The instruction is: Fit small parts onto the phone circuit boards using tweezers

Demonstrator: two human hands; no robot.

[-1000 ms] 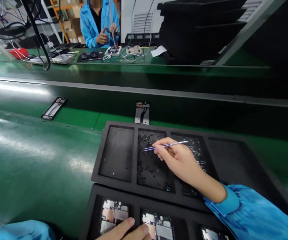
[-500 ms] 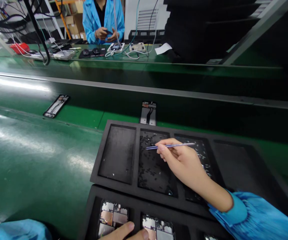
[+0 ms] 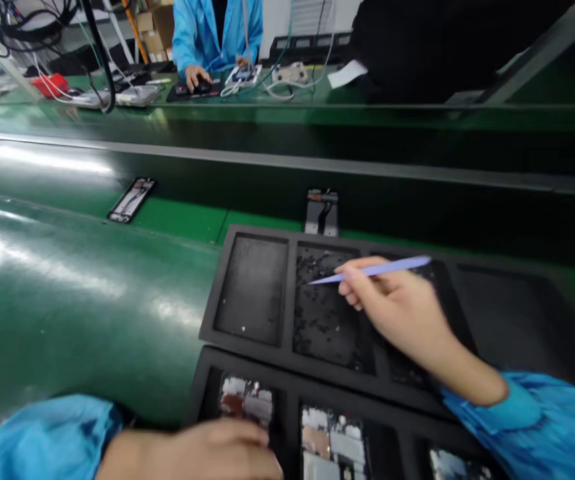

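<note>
My right hand [image 3: 392,300] is closed on a pair of purple tweezers [image 3: 382,269]. Their tips point left, over a compartment of the upper black foam tray [image 3: 290,293] where many small black pieces [image 3: 312,327] lie scattered. At the lower edge, my left hand [image 3: 202,450] lies across the near tray [image 3: 287,400], partly covering an opened phone [image 3: 247,400]. It is blurred, so its grip cannot be made out. Beside it, a second opened phone [image 3: 334,443] shows its circuit board, and part of a third phone [image 3: 460,465] appears further right.
Beyond the trays, one phone frame [image 3: 322,212] lies on the green bench, another phone frame [image 3: 131,200] farther left. A metal rail [image 3: 247,159] crosses behind. Across it, a co-worker in blue [image 3: 217,40] has a hand on a mouse; cables [image 3: 102,60] hang at upper left.
The view has shifted, so the trays appear farther right and higher. My left hand has come further into view over the left phone. The tweezers have turned. The co-worker's hands have lowered to the bench.
</note>
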